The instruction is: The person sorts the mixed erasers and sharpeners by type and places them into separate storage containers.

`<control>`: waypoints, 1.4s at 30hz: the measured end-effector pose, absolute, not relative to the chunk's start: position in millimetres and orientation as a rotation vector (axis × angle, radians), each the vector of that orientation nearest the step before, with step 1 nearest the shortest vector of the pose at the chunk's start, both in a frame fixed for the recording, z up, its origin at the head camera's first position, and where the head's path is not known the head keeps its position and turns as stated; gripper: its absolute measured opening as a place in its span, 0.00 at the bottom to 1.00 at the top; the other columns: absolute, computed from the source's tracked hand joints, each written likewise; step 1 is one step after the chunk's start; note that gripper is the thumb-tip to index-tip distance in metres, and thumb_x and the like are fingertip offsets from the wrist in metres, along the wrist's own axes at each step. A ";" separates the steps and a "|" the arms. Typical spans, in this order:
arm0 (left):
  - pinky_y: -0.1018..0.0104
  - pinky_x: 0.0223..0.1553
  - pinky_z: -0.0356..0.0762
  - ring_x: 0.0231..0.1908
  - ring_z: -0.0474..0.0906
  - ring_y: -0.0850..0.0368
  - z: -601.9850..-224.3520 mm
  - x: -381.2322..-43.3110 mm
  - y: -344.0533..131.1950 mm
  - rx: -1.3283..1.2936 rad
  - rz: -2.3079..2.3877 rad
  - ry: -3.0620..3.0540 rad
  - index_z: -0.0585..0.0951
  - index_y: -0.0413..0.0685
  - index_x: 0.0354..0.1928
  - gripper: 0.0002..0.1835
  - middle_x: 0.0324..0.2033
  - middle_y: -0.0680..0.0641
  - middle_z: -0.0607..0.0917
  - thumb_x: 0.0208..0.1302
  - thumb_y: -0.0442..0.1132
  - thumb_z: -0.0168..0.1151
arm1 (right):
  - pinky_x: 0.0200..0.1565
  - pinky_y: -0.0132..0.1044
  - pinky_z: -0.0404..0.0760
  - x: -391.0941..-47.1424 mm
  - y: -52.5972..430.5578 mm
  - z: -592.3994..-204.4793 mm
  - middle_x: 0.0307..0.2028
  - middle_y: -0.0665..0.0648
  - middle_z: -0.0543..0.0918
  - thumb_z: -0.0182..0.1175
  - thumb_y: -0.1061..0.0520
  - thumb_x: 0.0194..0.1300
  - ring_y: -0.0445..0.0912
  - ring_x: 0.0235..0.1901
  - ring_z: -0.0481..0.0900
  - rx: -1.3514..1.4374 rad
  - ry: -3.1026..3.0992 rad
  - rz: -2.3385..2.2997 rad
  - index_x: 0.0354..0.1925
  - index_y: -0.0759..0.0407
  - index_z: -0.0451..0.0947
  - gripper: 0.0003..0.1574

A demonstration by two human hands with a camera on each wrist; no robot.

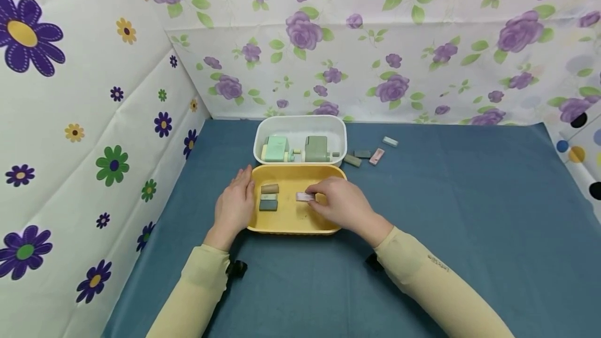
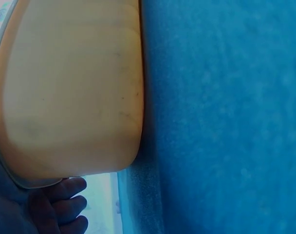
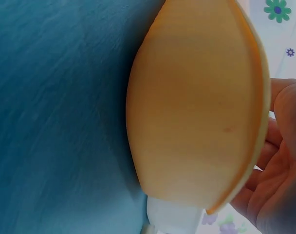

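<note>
In the head view my right hand (image 1: 345, 203) pinches a small pale pink eraser (image 1: 304, 197) between thumb and fingers over the yellow tray (image 1: 295, 227). My left hand (image 1: 236, 201) lies along the tray's left end, fingers extended against the rim. Inside the tray at the left are a tan eraser (image 1: 269, 189), a pale green one (image 1: 268, 197) and a dark grey-green one (image 1: 268, 205), set one below another. The left wrist view shows the tray's outer wall (image 2: 75, 97) with fingertips (image 2: 76, 202) past its end. The right wrist view has the eraser hidden behind the tray wall (image 3: 196, 107).
Behind the yellow tray stands a white tray (image 1: 300, 121) holding a mint device (image 1: 277, 148) and a grey-green device (image 1: 316, 148), both resembling pencil sharpeners. Several small erasers, including a pink one (image 1: 376, 156) and a whitish one (image 1: 390, 141), lie right of it on the blue cloth (image 1: 446, 213).
</note>
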State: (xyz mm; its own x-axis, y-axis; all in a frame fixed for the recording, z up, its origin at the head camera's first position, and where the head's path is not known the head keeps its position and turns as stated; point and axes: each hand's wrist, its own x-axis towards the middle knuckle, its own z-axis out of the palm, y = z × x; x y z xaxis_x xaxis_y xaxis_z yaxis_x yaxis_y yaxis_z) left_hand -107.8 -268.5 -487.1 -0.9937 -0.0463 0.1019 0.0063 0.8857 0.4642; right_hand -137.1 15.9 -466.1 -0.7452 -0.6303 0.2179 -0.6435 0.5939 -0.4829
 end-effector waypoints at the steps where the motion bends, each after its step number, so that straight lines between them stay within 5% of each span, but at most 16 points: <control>1: 0.42 0.78 0.61 0.78 0.64 0.40 -486.7 -108.1 -268.4 0.029 -0.723 -2.940 0.63 0.37 0.82 0.28 0.77 0.36 0.70 0.88 0.42 0.45 | 0.38 0.41 0.85 -138.0 13.8 -466.2 0.40 0.48 0.91 0.72 0.53 0.71 0.45 0.37 0.85 1.115 -2.792 0.855 0.49 0.50 0.93 0.10; 7: 0.42 0.78 0.61 0.78 0.64 0.40 -485.6 -108.3 -268.4 0.032 -0.717 -2.937 0.64 0.37 0.81 0.28 0.76 0.36 0.70 0.88 0.42 0.46 | 0.37 0.36 0.84 -141.6 -1.4 -469.5 0.41 0.46 0.91 0.71 0.53 0.72 0.39 0.32 0.81 1.134 -2.885 0.842 0.49 0.48 0.93 0.10; 14: 0.42 0.79 0.60 0.78 0.63 0.40 -487.6 -108.6 -266.7 0.046 -0.712 -2.946 0.63 0.36 0.82 0.28 0.76 0.36 0.70 0.88 0.42 0.46 | 0.43 0.37 0.85 -144.3 -17.1 -476.6 0.42 0.45 0.92 0.70 0.52 0.73 0.40 0.36 0.85 1.192 -2.928 0.666 0.48 0.48 0.93 0.09; 26: 0.44 0.79 0.60 0.78 0.63 0.41 -489.5 -108.9 -266.8 0.050 -0.706 -2.940 0.63 0.37 0.82 0.29 0.77 0.36 0.70 0.88 0.42 0.47 | 0.39 0.38 0.83 -147.9 -39.0 -484.7 0.34 0.46 0.89 0.69 0.58 0.71 0.42 0.33 0.81 1.190 -2.926 0.582 0.38 0.47 0.92 0.07; 42: 0.45 0.79 0.59 0.79 0.61 0.43 -489.4 -110.4 -267.4 0.080 -0.725 -2.937 0.64 0.38 0.81 0.31 0.77 0.37 0.69 0.86 0.46 0.51 | 0.45 0.41 0.85 -147.2 -39.9 -489.6 0.37 0.50 0.88 0.72 0.55 0.71 0.45 0.38 0.82 1.128 -2.930 0.652 0.45 0.50 0.94 0.06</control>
State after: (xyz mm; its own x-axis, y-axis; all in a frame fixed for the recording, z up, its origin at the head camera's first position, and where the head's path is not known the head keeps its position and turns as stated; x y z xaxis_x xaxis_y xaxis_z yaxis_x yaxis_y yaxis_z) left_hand -110.4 -267.4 -489.4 -0.9919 -0.0791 0.0993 -0.0238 0.8840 0.4669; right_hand -147.2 -39.9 -489.6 -0.7506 -0.6555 0.0832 -0.6290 0.6702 -0.3939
